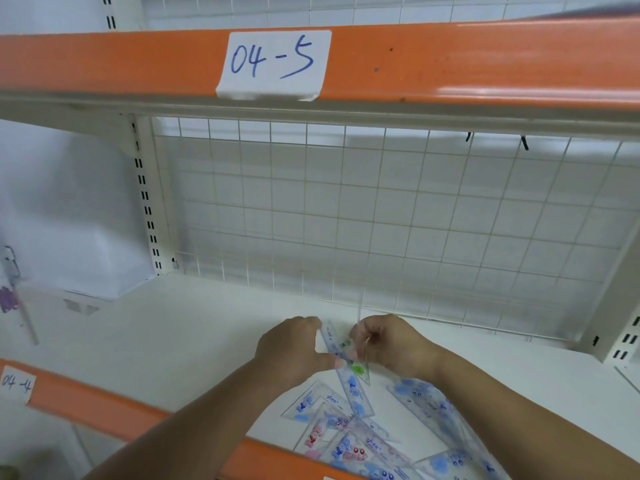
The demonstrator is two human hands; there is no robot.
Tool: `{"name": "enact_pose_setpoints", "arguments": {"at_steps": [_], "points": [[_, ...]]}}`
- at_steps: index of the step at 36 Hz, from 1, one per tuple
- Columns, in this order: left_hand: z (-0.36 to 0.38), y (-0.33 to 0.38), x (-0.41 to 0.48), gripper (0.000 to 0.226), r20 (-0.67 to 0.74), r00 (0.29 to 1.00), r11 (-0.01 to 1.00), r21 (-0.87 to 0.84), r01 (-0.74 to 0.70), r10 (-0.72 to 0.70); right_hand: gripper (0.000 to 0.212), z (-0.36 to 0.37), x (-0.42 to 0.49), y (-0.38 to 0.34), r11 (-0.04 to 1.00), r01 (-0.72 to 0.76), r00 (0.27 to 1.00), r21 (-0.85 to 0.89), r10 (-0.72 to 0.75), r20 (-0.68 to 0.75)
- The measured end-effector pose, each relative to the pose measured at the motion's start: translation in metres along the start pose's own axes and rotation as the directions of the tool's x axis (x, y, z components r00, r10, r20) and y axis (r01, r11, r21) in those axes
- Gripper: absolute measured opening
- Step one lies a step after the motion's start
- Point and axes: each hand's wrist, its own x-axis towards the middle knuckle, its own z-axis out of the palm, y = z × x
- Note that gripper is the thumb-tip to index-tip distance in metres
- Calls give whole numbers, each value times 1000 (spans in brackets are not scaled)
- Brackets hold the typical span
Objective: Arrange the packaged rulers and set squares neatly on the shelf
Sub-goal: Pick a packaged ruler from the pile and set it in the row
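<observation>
Both hands were over the white shelf [173, 341], about midway between its front edge and the wire grid [346, 220] at the back. The left hand [291, 348] gripped a packaged ruler [349, 386], with the thumb laid against its near side and the fingers [311, 322] curled over its far end. The right hand [391, 344] faced it from the other side, fingers [363, 336] curled and pinching the clear packaging at the same upper end. A small set square [362, 370] with a green print lay against the ruler just below the right hand. Whether it was in the same pack could not be determined.

The ruler slanted from the hands down toward the front of the shelf. Its lower end lay over a loose pile of packaged rulers and set squares [346, 441]. The pile was spread unevenly on the shelf near the lower orange edge [104, 407], with items overlapping at mixed angles and some passing beneath the right forearm.

A paper label reading "04-5" [275, 60] was fixed to the upper orange edge [450, 64]. A second label, "04-4" [15, 382], sat at the left end of the lower edge. A slotted upright [145, 202] stood at the left rear corner of the shelf.
</observation>
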Motion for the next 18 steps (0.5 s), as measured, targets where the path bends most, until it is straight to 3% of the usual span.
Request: {"name": "enact_pose_setpoints", "arguments": {"at_steps": [3, 6, 8, 10, 15, 18], "points": [[-1, -1, -1, 102, -58, 998, 999, -35, -26, 24, 22, -3, -3, -1, 922, -51, 999, -384, 43, -29], [-1, 0, -1, 114, -105, 993, 995, -83, -55, 46, 18, -3, -8, -4, 798, -51, 998, -600, 21, -57], [-1, -1, -3, 113, -123, 991, 994, -85, -66, 55, 11, -4, -10, -3, 769, -37, 998, -638, -4, -62], [-1, -2, -5, 105, -138, 989, 994, -83, -66, 54, 37, -6, -11, 1, 752, -39, 998, -658, -1, -60], [-3, -6, -7, 58, -122, 989, 995, 74, -73, 82, 48, -9, -13, 4, 755, -8, 999, -656, -27, -44], [-3, -8, -7, 48, -114, 989, 984, 162, -80, 99, 50, -10, -15, 3, 752, -4, 998, -660, -37, -49]]}}
